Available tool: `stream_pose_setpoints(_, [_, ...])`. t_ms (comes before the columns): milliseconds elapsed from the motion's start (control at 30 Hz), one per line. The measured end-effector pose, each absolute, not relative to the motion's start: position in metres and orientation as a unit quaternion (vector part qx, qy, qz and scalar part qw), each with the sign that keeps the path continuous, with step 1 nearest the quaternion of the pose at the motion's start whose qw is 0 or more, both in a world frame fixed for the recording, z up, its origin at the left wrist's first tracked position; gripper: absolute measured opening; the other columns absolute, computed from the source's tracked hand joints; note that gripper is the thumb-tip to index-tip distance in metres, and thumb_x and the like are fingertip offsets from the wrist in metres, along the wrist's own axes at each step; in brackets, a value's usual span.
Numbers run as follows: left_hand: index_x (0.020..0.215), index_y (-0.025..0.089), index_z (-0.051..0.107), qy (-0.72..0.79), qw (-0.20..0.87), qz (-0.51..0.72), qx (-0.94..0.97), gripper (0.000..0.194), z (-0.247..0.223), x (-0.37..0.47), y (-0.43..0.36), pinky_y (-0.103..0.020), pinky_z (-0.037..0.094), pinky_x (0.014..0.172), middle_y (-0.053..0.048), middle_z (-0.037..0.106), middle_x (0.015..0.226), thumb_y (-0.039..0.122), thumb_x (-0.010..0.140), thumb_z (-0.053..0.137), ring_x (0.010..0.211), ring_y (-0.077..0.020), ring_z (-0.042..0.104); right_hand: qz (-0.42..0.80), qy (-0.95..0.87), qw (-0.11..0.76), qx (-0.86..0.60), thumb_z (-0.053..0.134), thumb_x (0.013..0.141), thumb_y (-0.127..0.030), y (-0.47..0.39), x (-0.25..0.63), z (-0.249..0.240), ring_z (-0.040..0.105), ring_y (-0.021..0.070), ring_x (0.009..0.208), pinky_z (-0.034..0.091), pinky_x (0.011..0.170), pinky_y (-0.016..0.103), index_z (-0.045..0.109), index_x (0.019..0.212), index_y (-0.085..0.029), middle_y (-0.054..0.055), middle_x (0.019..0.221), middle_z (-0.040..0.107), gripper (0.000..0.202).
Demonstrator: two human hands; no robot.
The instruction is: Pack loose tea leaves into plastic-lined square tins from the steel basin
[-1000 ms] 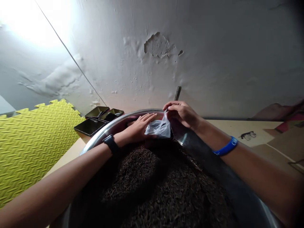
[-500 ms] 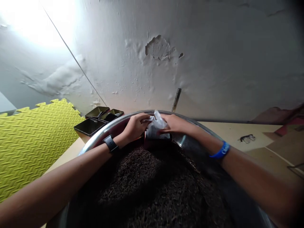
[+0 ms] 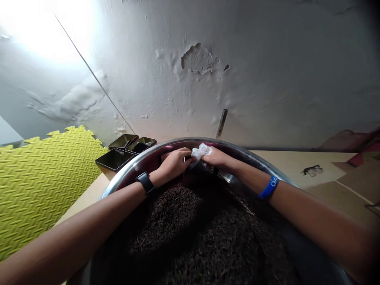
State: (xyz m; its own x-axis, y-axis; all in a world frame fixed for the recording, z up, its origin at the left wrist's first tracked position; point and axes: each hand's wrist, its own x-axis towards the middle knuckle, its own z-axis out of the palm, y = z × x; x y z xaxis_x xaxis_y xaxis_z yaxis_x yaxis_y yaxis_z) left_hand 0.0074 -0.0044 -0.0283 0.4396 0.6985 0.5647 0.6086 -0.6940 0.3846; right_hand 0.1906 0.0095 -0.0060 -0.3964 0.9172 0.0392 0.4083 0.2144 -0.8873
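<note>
A crumpled clear plastic bag (image 3: pixel 202 151) rises from a dark red box (image 3: pixel 191 180), which stands among dark dried leaves like loose tea (image 3: pixel 175 209) in a big round metal tub (image 3: pixel 120 176). My right hand (image 3: pixel 219 158) is closed round the right side of the bag. At the bag's left edge, the fingers of my left hand (image 3: pixel 177 163) are pinched together on the plastic. Both hands are over the box, inside the far rim, and hide most of its opening. What the bag contains is hidden.
Left of the tub stand several open dark tins (image 3: pixel 115 159), with small dark tools in some. A yellow foam mat (image 3: pixel 44 190) lies farther left. Eyeglasses (image 3: pixel 313 170) rest on the pale tabletop (image 3: pixel 276 158) at right. A peeling wall (image 3: pixel 267 79) rises close behind.
The plastic stood up loosely between my hands before; now it is bunched lower and tighter. My right hand has closed in on it, and my left hand has shifted slightly right and down.
</note>
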Motion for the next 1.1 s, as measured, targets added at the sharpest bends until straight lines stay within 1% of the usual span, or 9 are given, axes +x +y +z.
stream_pose_setpoints(167, [0.083,0.016,0.066,0.417,0.052,0.364,0.831,0.017,-0.034,0.012,-0.001,-0.031,0.047,0.076,-0.006,0.066,0.092,0.026,0.086,0.054,0.08,-0.0178,0.061,0.62,-0.679,0.189,-0.344,0.066,0.063,-0.011,-0.002,0.205,0.014,0.06,0.0127,0.08,0.049,0.072,0.022,0.059,0.089,-0.016,0.003,0.086,0.063,0.028])
stream_pose_setpoints(300, [0.077,0.015,0.064,0.454,0.047,0.36,0.814,0.015,-0.035,0.008,0.004,-0.031,0.047,0.069,-0.007,0.066,0.088,0.025,0.083,0.055,0.076,-0.0189,0.06,0.624,-0.677,0.204,-0.333,0.068,0.059,-0.005,-0.005,0.207,0.021,0.059,0.0114,0.082,0.047,0.072,0.018,0.059,0.096,-0.015,0.003,0.091,0.062,0.039])
stream_pose_setpoints(467, [0.104,0.017,0.063,0.338,0.125,0.317,0.878,0.026,-0.028,0.0,0.002,-0.034,0.047,0.087,-0.009,0.063,0.111,0.018,0.081,0.05,0.097,-0.0201,0.059,0.659,-0.659,0.205,-0.3,0.067,0.062,-0.009,-0.008,0.201,0.018,0.06,0.0163,0.098,0.046,0.089,0.027,0.059,0.098,-0.018,0.005,0.098,0.064,0.038])
stream_pose_setpoints(600, [0.118,0.015,0.056,0.355,0.115,0.305,0.876,0.053,-0.027,0.004,-0.006,-0.042,0.044,0.094,-0.014,0.059,0.118,0.042,0.073,0.067,0.106,-0.0275,0.056,0.489,-0.765,0.243,-0.343,0.058,0.075,-0.02,-0.005,0.196,0.012,0.062,0.0178,0.087,0.048,0.079,0.03,0.064,0.093,-0.017,0.006,0.093,0.067,0.018])
stream_pose_setpoints(667, [0.109,0.014,0.059,0.378,0.09,0.32,0.864,0.045,-0.028,0.009,-0.009,-0.042,0.046,0.089,-0.013,0.062,0.108,0.043,0.076,0.065,0.098,-0.0265,0.058,0.323,-0.826,0.262,-0.381,0.055,0.076,-0.019,-0.003,0.194,0.01,0.061,0.0181,0.076,0.045,0.069,0.03,0.066,0.084,-0.017,0.005,0.083,0.067,0.014])
stream_pose_setpoints(733, [0.098,0.014,0.062,0.368,0.076,0.342,0.862,0.025,-0.029,0.012,-0.01,-0.038,0.047,0.085,-0.011,0.064,0.102,0.034,0.082,0.059,0.092,-0.0232,0.059,0.16,-0.863,0.254,-0.407,0.056,0.075,-0.02,-0.002,0.193,0.01,0.058,0.018,0.068,0.04,0.063,0.03,0.068,0.077,-0.019,0.004,0.073,0.066,0.012])
stream_pose_setpoints(800, [0.096,0.015,0.062,0.343,0.077,0.345,0.87,0.016,-0.028,0.012,-0.011,-0.034,0.048,0.083,-0.009,0.065,0.102,0.022,0.084,0.053,0.091,-0.0204,0.06,0.057,-0.866,0.244,-0.433,0.06,0.075,-0.026,-0.003,0.194,0.012,0.056,0.0185,0.065,0.037,0.061,0.031,0.069,0.085,-0.02,0.004,0.071,0.065,0.014])
stream_pose_setpoints(933, [0.089,0.017,0.065,0.328,0.074,0.31,0.889,0.019,-0.023,0.008,-0.012,-0.031,0.047,0.082,-0.006,0.066,0.101,0.01,0.08,0.049,0.092,-0.019,0.062,0.052,-0.871,0.209,-0.441,0.068,0.07,-0.037,-0.004,0.196,0.017,0.057,0.0194,0.068,0.038,0.061,0.03,0.059,0.113,-0.021,0.005,0.079,0.065,0.046])
stream_pose_setpoints(1100, [0.086,0.016,0.066,0.35,0.054,0.302,0.885,0.024,-0.019,0.01,-0.017,-0.029,0.048,0.075,-0.006,0.07,0.096,0.004,0.075,0.048,0.084,-0.0186,0.064,0.031,-0.895,0.172,-0.411,0.055,0.076,-0.027,-0.01,0.189,0.008,0.061,0.0235,0.077,0.04,0.064,0.032,0.06,0.111,-0.019,0.01,0.091,0.068,0.036])
